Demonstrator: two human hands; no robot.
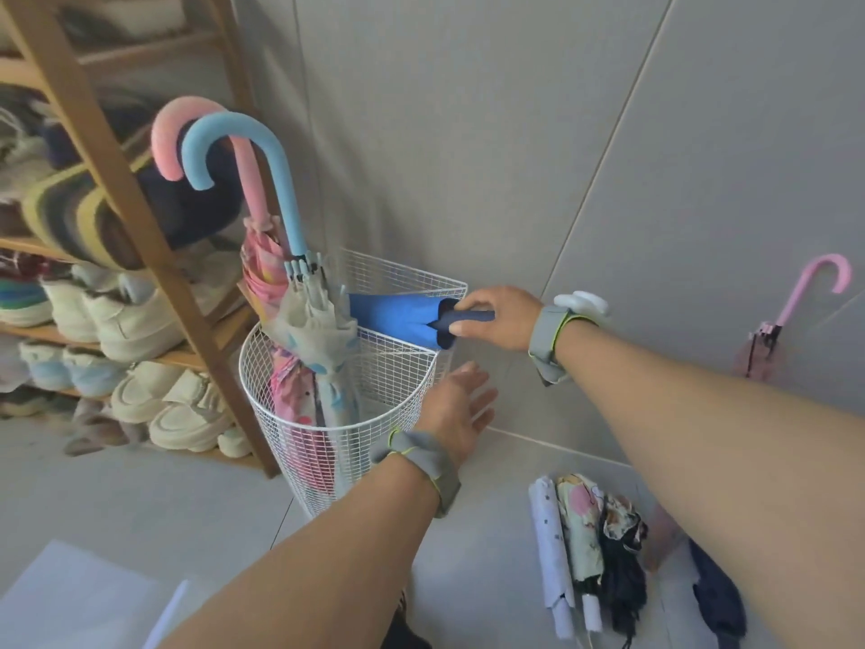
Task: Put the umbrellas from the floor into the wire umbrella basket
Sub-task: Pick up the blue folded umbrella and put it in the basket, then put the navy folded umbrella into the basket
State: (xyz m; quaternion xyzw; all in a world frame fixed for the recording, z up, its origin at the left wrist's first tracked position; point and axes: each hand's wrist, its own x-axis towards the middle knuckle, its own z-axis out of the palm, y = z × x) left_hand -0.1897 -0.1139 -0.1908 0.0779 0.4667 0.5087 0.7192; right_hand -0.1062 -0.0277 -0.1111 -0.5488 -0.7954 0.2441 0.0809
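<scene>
right hand (503, 318) gripping blue umbrella (398, 316), over basket (402, 405)

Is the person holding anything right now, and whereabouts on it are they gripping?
The right hand holds a folded blue umbrella by its dark handle end, tip toward the wire basket. The left hand is open, holding nothing.

Two long umbrellas stand in the basket (337, 428), one with a pink handle (187, 133) and one with a blue handle (243, 147). One folded blue umbrella (398, 316) is over the rim. One pink umbrella (786, 316) leans on the wall. Four folded umbrellas (590, 545) lie on the floor. Two hands show, left (461, 414) and right (505, 316).
</scene>
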